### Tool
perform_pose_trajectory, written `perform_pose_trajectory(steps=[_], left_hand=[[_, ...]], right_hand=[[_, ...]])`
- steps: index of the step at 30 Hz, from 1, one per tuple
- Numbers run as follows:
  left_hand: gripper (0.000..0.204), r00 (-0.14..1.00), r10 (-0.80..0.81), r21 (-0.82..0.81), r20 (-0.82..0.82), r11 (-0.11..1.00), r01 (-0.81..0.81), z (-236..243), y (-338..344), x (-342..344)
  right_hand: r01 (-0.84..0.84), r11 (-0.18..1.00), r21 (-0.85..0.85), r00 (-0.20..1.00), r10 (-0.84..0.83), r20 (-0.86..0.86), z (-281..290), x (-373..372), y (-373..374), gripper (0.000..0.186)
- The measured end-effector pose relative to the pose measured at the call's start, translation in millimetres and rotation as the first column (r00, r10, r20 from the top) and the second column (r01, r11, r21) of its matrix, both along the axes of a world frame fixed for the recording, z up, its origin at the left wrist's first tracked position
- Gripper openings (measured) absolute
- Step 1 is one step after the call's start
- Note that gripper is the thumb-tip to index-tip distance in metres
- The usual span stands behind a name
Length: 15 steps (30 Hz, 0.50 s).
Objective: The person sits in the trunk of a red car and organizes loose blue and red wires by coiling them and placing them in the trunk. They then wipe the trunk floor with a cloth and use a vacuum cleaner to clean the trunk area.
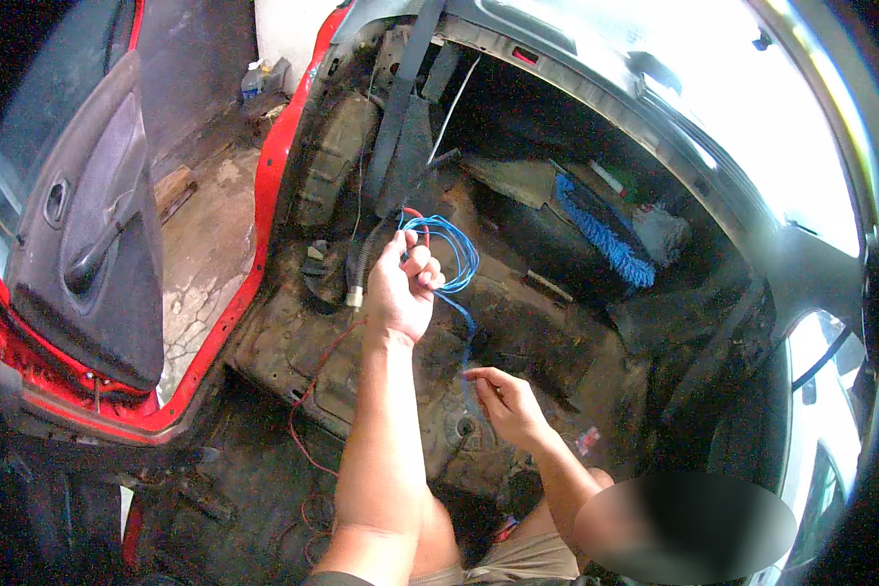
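Observation:
My left hand (407, 273) is closed on a coil of blue wire (468, 249), held in the middle of a stripped car interior. A short red wire or tube (412, 211) shows above my fingers, beside a black corrugated sleeve (361, 260) with a pale end piece. Lower and to the right, my right hand (500, 400) pinches the length of blue wire (467, 322) that runs down from the coil. A thin red wire (313, 381) trails to the left of my left forearm over the bare, dirty floor pan (439, 391).
An open red car door (98, 225) is on the left, with concrete ground (195, 283) beyond. A dark hanging strap (400, 117) crosses the upper middle. A blue fringed duster (606, 234) lies in the rear area, below the white hatch frame. My legs are at the bottom.

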<state>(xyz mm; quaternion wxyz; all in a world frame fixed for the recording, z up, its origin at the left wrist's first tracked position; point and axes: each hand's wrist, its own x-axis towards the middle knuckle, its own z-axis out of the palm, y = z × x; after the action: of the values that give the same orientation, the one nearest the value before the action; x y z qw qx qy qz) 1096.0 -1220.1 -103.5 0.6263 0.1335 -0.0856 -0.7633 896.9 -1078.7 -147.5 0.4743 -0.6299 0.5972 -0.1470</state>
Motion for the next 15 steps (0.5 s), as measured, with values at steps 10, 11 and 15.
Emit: perform_pose_trajectory(steps=[10, 11, 15], left_hand=[[0.035, 0.984, -0.142, -0.123, 0.106, 0.980, 0.155, 11, 14, -7], [0.034, 0.990, -0.107, -0.085, 0.087, 0.990, 0.114, 16, 16, -7], [0.030, 0.987, -0.145, -0.143, 0.061, 0.978, 0.153, 8, 8, -12]], right_hand=[[0.276, 0.949, -0.154, 0.867, -0.176, 0.467, 44, 37, -175, 0.037], [0.290, 0.954, 0.072, 0.787, -0.281, 0.549, 46, 33, -185, 0.024], [0.246, 0.873, 0.421, 0.551, -0.483, 0.680, 29, 19, -196, 0.009]])
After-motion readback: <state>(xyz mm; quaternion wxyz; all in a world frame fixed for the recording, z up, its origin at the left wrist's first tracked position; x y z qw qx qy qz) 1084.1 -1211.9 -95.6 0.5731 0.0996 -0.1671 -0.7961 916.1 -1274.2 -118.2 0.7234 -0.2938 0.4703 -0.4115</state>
